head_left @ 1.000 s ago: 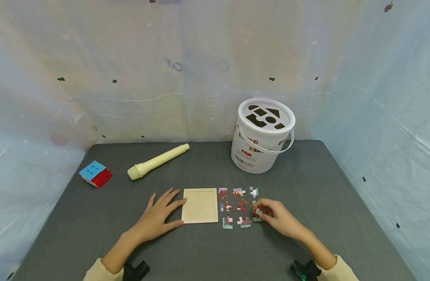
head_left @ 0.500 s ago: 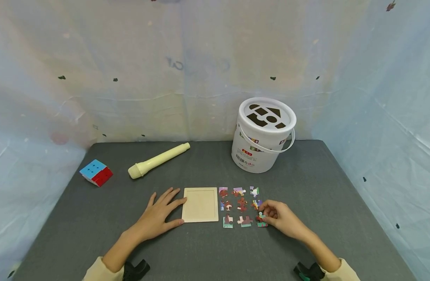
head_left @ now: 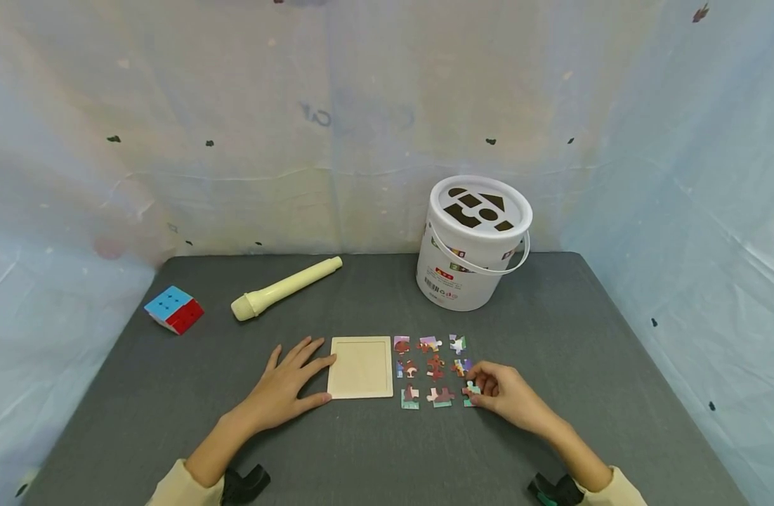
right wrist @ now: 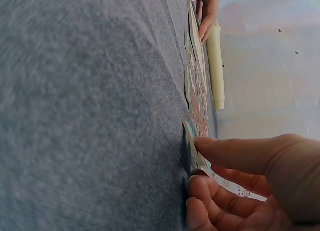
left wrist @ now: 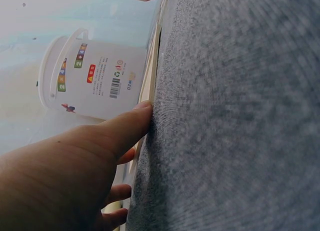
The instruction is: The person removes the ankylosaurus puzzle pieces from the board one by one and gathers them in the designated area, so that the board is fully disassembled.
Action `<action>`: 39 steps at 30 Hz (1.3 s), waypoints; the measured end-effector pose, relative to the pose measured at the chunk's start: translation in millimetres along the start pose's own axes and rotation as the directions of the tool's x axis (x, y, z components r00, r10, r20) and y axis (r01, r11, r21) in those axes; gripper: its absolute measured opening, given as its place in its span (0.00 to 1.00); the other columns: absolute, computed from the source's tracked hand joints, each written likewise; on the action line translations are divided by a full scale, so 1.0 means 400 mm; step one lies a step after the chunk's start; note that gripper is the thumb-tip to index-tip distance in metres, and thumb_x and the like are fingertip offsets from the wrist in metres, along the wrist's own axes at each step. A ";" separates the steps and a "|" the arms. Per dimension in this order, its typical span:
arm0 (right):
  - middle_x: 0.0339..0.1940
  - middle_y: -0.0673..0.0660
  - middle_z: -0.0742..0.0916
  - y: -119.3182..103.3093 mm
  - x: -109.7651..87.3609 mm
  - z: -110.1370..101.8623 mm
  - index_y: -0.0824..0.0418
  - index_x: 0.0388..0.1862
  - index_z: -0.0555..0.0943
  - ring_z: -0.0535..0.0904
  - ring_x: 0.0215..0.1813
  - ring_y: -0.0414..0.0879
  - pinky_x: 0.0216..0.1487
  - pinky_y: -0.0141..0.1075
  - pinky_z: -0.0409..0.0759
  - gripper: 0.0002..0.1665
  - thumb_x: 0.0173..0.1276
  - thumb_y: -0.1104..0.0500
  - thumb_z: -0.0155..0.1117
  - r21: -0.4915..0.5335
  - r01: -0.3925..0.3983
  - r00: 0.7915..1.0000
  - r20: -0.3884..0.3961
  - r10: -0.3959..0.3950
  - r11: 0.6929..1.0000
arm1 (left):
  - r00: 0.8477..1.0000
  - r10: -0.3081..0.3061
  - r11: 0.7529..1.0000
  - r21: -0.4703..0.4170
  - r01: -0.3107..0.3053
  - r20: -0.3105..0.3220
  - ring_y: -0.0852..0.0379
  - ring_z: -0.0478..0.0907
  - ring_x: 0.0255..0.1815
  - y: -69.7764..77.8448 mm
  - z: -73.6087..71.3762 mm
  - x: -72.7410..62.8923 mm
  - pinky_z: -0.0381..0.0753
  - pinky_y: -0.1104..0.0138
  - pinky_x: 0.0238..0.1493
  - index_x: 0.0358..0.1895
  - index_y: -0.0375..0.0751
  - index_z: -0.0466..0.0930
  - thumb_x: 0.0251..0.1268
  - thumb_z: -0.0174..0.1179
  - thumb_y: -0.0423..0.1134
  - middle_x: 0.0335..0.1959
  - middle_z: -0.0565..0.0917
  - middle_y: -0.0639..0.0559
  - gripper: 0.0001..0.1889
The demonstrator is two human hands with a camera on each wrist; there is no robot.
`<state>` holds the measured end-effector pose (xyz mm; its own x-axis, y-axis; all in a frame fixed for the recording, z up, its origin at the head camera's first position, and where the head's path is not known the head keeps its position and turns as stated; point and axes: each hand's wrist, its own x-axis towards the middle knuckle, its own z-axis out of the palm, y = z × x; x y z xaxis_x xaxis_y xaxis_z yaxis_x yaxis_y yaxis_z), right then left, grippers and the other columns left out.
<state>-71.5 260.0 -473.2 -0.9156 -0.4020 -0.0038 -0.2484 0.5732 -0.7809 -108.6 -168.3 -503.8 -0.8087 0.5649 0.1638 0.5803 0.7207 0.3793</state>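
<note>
A square pale wooden puzzle frame (head_left: 360, 367) lies flat on the table. My left hand (head_left: 293, 383) rests at its left side with fingers spread, thumb and index fingertip touching its edge. To the right of the frame, several jigsaw pieces (head_left: 435, 367) lie in loose rows, a little apart. My right hand (head_left: 507, 395) pinches the corner puzzle piece (head_left: 470, 391) of the nearest row between thumb and fingers. In the right wrist view this puzzle piece (right wrist: 196, 150) is tilted, one edge raised from the cloth; its picture is mostly hidden there.
A white lidded bucket (head_left: 472, 246) with shape cut-outs and a handle stands at the back right. A pale yellow toy microphone (head_left: 286, 289) lies at the back left, and a blue and red puzzle cube (head_left: 173, 310) sits farther left. Plastic sheeting walls the table (head_left: 374, 457).
My right hand has drawn the corner piece slightly right, away from its neighbours, uncovering the piece above, and the held piece's angle has altered. My left hand stays at the frame.
</note>
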 end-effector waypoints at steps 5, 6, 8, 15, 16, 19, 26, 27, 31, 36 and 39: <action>0.30 0.53 0.79 -0.002 -0.003 0.006 0.65 0.45 0.81 0.72 0.26 0.39 0.28 0.33 0.75 0.15 0.60 0.69 0.73 -0.038 0.011 1.000 -0.012 -0.011 0.999 | 1.000 0.006 1.000 0.004 -0.006 -0.004 0.37 0.53 0.78 0.000 0.000 0.000 0.44 0.28 0.66 0.73 0.52 0.71 0.64 0.64 0.61 0.76 0.62 0.41 0.36; 0.30 0.53 0.80 -0.003 -0.003 0.008 0.65 0.46 0.81 0.72 0.26 0.39 0.28 0.33 0.75 0.16 0.60 0.69 0.74 -0.044 0.017 1.000 -0.014 -0.017 0.999 | 1.000 0.006 1.000 0.003 -0.006 -0.004 0.37 0.53 0.78 0.000 -0.001 0.000 0.44 0.28 0.66 0.73 0.52 0.71 0.64 0.64 0.61 0.76 0.62 0.41 0.36; 0.32 0.53 0.80 -0.004 -0.005 0.010 0.65 0.47 0.81 0.72 0.27 0.38 0.27 0.33 0.75 0.18 0.58 0.69 0.75 -0.052 0.026 0.999 -0.018 -0.027 0.998 | 1.000 0.007 1.000 0.004 -0.007 -0.005 0.37 0.53 0.78 0.000 0.000 0.000 0.44 0.27 0.66 0.73 0.52 0.71 0.64 0.64 0.61 0.76 0.63 0.41 0.36; 0.36 0.54 0.80 -0.009 -0.014 0.016 0.66 0.47 0.80 0.72 0.27 0.37 0.27 0.31 0.75 0.21 0.54 0.71 0.77 -0.095 0.084 0.995 -0.045 -0.089 0.992 | 1.000 0.003 1.000 0.008 -0.003 -0.003 0.37 0.53 0.78 -0.002 0.002 0.000 0.44 0.28 0.66 0.73 0.53 0.70 0.64 0.63 0.61 0.77 0.62 0.42 0.36; 0.36 0.54 0.80 -0.010 -0.015 0.016 0.66 0.47 0.80 0.72 0.27 0.37 0.27 0.31 0.75 0.21 0.54 0.71 0.77 -0.099 0.088 0.994 -0.048 -0.094 0.991 | 1.000 0.002 1.000 0.008 -0.002 -0.002 0.37 0.53 0.78 -0.002 0.003 0.000 0.44 0.28 0.66 0.73 0.53 0.70 0.64 0.63 0.62 0.77 0.62 0.42 0.36; 0.37 0.54 0.80 -0.011 -0.016 0.018 0.65 0.47 0.81 0.73 0.28 0.38 0.27 0.31 0.75 0.21 0.54 0.71 0.77 -0.113 0.078 0.995 -0.049 -0.084 0.990 | 1.000 -0.001 1.000 0.008 0.001 0.004 0.38 0.52 0.78 -0.004 0.005 0.001 0.44 0.28 0.66 0.73 0.54 0.70 0.64 0.62 0.62 0.77 0.62 0.43 0.36; 0.38 0.53 0.80 -0.008 -0.016 0.022 0.64 0.47 0.80 0.73 0.29 0.39 0.29 0.31 0.75 0.21 0.55 0.70 0.77 -0.131 0.033 0.999 -0.033 -0.038 0.991 | 1.000 0.002 1.000 0.003 -0.002 0.001 0.37 0.53 0.78 -0.004 0.007 -0.001 0.44 0.28 0.66 0.73 0.53 0.70 0.64 0.62 0.62 0.77 0.62 0.42 0.36; 0.38 0.53 0.80 -0.009 -0.016 0.022 0.64 0.47 0.80 0.72 0.29 0.39 0.29 0.31 0.75 0.21 0.55 0.70 0.77 -0.133 0.033 0.999 -0.035 -0.038 0.991 | 1.000 0.002 1.000 0.004 -0.002 0.000 0.37 0.53 0.78 -0.005 0.007 -0.001 0.44 0.28 0.66 0.73 0.53 0.70 0.64 0.62 0.62 0.77 0.62 0.42 0.36; 0.37 0.53 0.79 -0.010 -0.014 0.021 0.64 0.47 0.81 0.73 0.29 0.41 0.30 0.31 0.75 0.21 0.55 0.70 0.77 -0.141 0.036 0.998 -0.042 -0.042 0.989 | 1.000 0.001 1.000 0.005 -0.001 0.000 0.37 0.52 0.78 -0.006 0.007 0.000 0.44 0.27 0.66 0.73 0.53 0.70 0.64 0.63 0.62 0.77 0.62 0.42 0.36; 0.36 0.51 0.78 -0.011 -0.014 0.021 0.63 0.46 0.80 0.72 0.30 0.40 0.30 0.31 0.74 0.21 0.55 0.69 0.77 -0.155 0.037 0.998 -0.039 -0.044 0.987 | 1.000 0.003 1.000 0.007 -0.003 0.000 0.37 0.52 0.78 -0.008 0.007 -0.001 0.44 0.27 0.66 0.73 0.53 0.70 0.65 0.62 0.62 0.77 0.62 0.42 0.36; 0.36 0.51 0.78 -0.012 -0.016 0.021 0.63 0.46 0.80 0.71 0.30 0.40 0.30 0.31 0.74 0.21 0.55 0.69 0.77 -0.162 0.040 0.998 -0.037 -0.047 0.986 | 1.000 0.001 1.000 0.010 -0.001 0.004 0.37 0.52 0.78 -0.006 0.008 -0.002 0.44 0.27 0.66 0.73 0.53 0.70 0.65 0.62 0.63 0.77 0.62 0.42 0.36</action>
<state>-62.0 253.7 -474.9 -0.9139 -0.4021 0.0557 -0.3331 0.6645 -0.6690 -109.0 -169.3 -507.9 -0.8078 0.5672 0.1604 0.5819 0.7242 0.3701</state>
